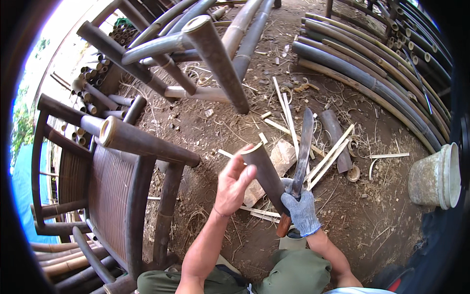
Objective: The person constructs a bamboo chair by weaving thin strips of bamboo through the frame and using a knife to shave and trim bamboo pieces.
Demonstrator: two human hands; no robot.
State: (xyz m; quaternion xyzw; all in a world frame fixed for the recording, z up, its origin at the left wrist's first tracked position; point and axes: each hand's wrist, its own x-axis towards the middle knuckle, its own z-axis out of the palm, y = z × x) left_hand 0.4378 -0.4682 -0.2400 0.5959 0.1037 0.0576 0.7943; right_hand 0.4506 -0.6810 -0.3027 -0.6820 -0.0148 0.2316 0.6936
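My right hand (pixel 301 211), in a grey knitted glove, is closed around a machete (pixel 303 147). Its long dark blade points away from me, and the brown wooden handle sticks out below the glove. A short dark bamboo piece (pixel 264 171) slants along the left side of that glove, apparently gripped together with the machete. My left hand (pixel 232 183) is bare beside the far end of the bamboo piece, fingers apart, fingertips near its pale cut rim. Behind the bamboo piece lies a wooden block (pixel 282 159), partly hidden.
Pale bamboo strips (pixel 330 159) and a bamboo offcut (pixel 337 139) litter the dirt floor. A bamboo chair (pixel 110 176) stands at left, another bamboo frame (pixel 215 54) ahead. Long bamboo poles (pixel 362 83) lie at far right, near a dirty white bucket (pixel 431 179).
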